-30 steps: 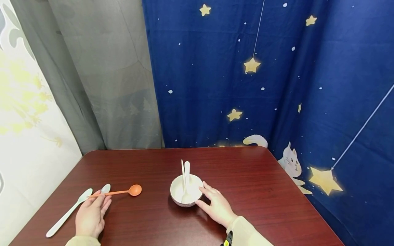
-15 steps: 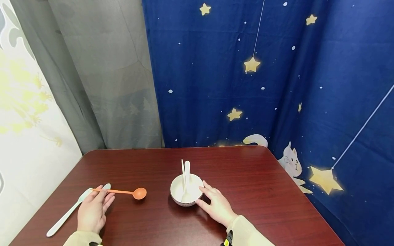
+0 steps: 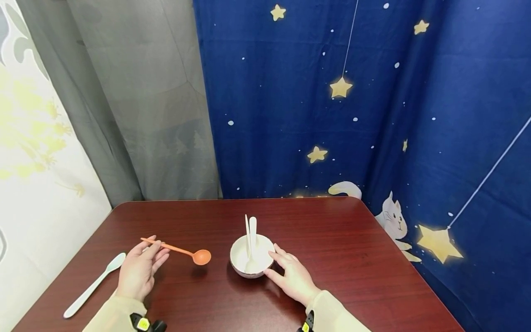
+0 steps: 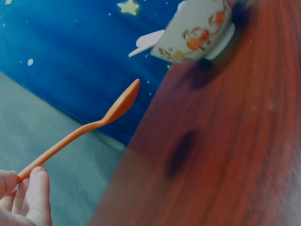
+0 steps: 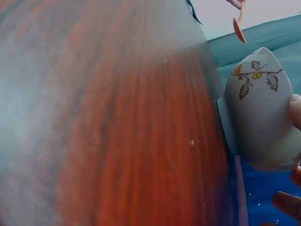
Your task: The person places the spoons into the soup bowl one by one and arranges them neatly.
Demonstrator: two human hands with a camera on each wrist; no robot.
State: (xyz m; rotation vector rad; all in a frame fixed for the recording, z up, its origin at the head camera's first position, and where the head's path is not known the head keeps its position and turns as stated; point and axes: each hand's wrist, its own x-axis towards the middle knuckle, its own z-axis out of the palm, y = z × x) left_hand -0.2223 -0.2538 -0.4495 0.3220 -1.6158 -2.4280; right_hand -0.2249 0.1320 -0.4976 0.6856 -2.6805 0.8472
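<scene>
My left hand (image 3: 138,272) pinches the handle end of an orange spoon (image 3: 201,257), whose bowl points right above the table. In the left wrist view the orange spoon (image 4: 121,101) hangs clear of the wood, over a shadow, with thumb and fingers of my left hand (image 4: 29,200) at its handle. The white bowl (image 3: 238,267) holds two pale utensils (image 3: 253,230) leaning on its far rim. Fingers of my right hand (image 3: 293,279) rest against the bowl's right side. The right wrist view shows leaf drawings on the bowl (image 5: 263,117), touched by the right fingertips.
A pale green spoon (image 3: 93,287) lies on the left part of the dark red table (image 3: 199,304). Behind the table's far edge hang a grey curtain (image 3: 157,115) and a blue curtain (image 3: 282,101) with stars.
My left hand has moved right and away from me with the orange spoon, off the pale utensils at the left. Only one of those shows there now. The right hand has stayed at the bowl.
</scene>
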